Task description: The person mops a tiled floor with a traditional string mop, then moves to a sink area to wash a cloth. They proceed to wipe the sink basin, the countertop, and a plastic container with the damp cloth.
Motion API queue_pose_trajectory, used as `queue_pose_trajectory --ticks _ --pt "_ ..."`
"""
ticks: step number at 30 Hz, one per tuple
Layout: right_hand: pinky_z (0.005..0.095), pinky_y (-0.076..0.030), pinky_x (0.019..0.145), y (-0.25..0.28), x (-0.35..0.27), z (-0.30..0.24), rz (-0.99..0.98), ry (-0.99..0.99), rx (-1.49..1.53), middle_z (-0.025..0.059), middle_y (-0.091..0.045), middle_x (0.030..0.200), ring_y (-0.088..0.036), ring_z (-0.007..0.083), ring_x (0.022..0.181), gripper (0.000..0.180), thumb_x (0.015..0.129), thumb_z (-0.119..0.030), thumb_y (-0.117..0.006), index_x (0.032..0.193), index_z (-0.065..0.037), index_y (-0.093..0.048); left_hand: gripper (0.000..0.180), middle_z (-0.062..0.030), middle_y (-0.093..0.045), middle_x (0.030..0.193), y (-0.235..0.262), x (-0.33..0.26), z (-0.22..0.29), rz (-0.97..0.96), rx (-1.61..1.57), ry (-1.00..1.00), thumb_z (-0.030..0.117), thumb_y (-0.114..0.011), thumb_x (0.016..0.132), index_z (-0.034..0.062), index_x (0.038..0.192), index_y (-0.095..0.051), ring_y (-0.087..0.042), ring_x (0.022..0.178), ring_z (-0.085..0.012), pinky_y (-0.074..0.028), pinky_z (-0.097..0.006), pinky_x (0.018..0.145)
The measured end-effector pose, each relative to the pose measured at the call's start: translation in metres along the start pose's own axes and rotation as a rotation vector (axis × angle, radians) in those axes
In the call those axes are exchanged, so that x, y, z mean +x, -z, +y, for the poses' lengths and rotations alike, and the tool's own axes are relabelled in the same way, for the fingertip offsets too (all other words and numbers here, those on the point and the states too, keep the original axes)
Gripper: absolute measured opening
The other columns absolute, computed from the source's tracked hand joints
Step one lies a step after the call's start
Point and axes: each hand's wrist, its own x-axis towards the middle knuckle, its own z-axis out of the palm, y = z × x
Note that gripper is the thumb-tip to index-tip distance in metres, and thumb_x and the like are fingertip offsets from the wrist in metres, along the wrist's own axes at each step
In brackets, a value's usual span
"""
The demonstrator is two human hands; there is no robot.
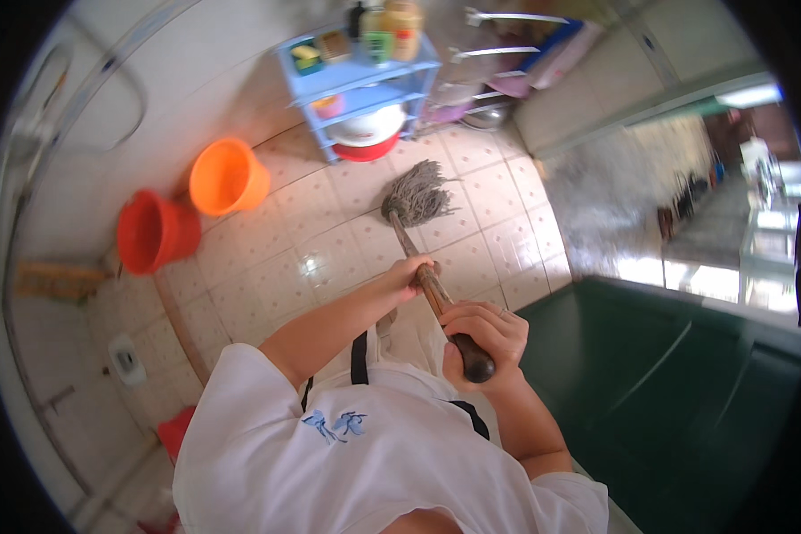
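A string mop with a wooden handle (433, 291) slants away from my body toward the tiled floor (329, 214). Its grey mop head (420, 193) lies on the tiles in front of the blue shelf. My left hand (407, 275) is wrapped round the middle of the handle. Closer to me, my right hand (489, 336) grips the handle near its dark rounded end, with a ring on one finger. Both hands are closed, and parts of the fingers are hidden behind the wood.
An orange bucket (229, 177) and a red bucket (157, 233) stand at left. The blue shelf (356, 84) holds bottles and basins. A rack (507, 53) hangs beside it. On the right a green door (650, 374) borders an opening. A white floor fixture (127, 359) lies far left.
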Motion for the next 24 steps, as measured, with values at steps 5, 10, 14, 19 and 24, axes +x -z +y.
queue_pose_trajectory --ticks 5,10,14,19,24 --pt "0.0309 -0.051 0.058 -0.089 0.000 -0.062 -0.263 0.080 0.189 0.0095 -0.065 0.076 -0.064 0.0261 0.063 0.022 0.058 -0.007 -0.064 0.079 -0.005 -0.062 0.010 -0.0050 -0.057 0.072 0.129 -0.102 -0.004 0.073 -0.303 -0.152 0.010 -0.063 0.082 0.0064 0.081 -0.053 -0.060 0.067 -0.0189 -0.056 -0.034 0.067" --pt "0.0296 -0.051 0.060 -0.194 0.000 -0.118 -0.573 0.132 0.387 0.0107 -0.064 0.075 -0.062 0.0250 0.061 0.020 0.062 -0.005 -0.063 0.082 -0.003 -0.063 0.011 -0.0033 -0.056 0.070 0.272 -0.162 -0.032 0.103 -0.619 -0.449 0.012 -0.063 0.082 0.0072 0.080 -0.053 -0.059 0.062 -0.0160 -0.054 -0.031 0.060" --pt "0.0291 -0.050 0.063 -0.277 -0.014 -0.149 -0.851 0.161 0.531 0.0108 -0.064 0.078 -0.063 0.0249 0.065 0.022 0.068 -0.003 -0.062 0.090 -0.002 -0.064 0.013 -0.0030 -0.055 0.069 0.359 -0.206 -0.056 0.306 -0.833 -0.614 0.014 -0.063 0.083 0.0057 0.082 -0.054 -0.058 0.060 -0.0167 -0.054 -0.031 0.056" --pt "0.0295 -0.051 0.082 -0.363 -0.023 -0.165 -1.285 0.337 0.624 0.0135 -0.067 0.102 -0.066 0.0210 0.089 0.032 0.074 0.001 -0.060 0.106 0.001 -0.064 0.015 -0.0062 -0.060 0.072 0.435 -0.246 -0.096 0.414 -1.026 -0.863 0.018 -0.065 0.084 0.0057 0.082 -0.057 -0.061 0.065 -0.0184 -0.054 -0.030 0.057" --pt "0.0298 -0.051 0.079 -0.415 -0.057 -0.167 -1.464 0.239 0.768 0.0109 -0.067 0.104 -0.065 0.0209 0.087 0.031 0.073 0.000 -0.062 0.103 -0.004 -0.063 0.015 -0.0075 -0.061 0.076 0.490 -0.245 -0.153 0.510 -1.172 -1.034 0.019 -0.064 0.084 0.0060 0.083 -0.057 -0.061 0.070 -0.0201 -0.054 -0.032 0.063"
